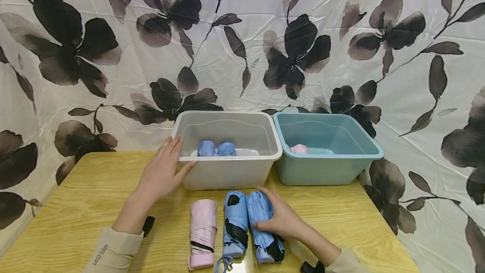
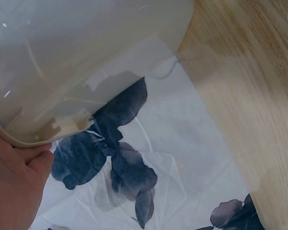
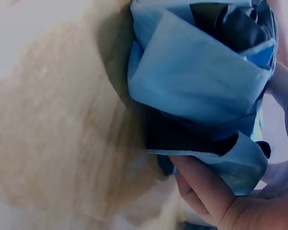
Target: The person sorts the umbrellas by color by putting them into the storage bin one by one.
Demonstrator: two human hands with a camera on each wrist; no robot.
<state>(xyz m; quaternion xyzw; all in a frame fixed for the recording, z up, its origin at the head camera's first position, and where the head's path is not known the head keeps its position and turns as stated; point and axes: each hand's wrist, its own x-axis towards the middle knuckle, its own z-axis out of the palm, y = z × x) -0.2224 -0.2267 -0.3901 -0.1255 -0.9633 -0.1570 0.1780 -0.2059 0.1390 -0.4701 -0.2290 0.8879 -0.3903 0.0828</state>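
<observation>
My right hand (image 1: 284, 218) holds a blue folded umbrella (image 1: 260, 205), its thumb and fingers around the fabric. In the right wrist view, loose blue folds and a black strip of the umbrella (image 3: 197, 72) show against the fingers. Close beside it on the left lies another blue folded umbrella (image 1: 235, 218) with a cord loop at its near end. A pink folded umbrella (image 1: 203, 231) with a black band lies further left. My left hand (image 1: 161, 172) rests on the left front corner of a light grey bin (image 1: 227, 174), fingers fairly straight and thumb at the rim.
Two blue rolled bundles (image 1: 216, 148) lie inside the grey bin. A teal bin (image 1: 322, 169) stands against its right side, with a pink bundle (image 1: 299, 149) inside. Behind the wooden table (image 1: 94, 188) hangs a floral cloth (image 1: 242, 54). The table's right edge slants past the right forearm.
</observation>
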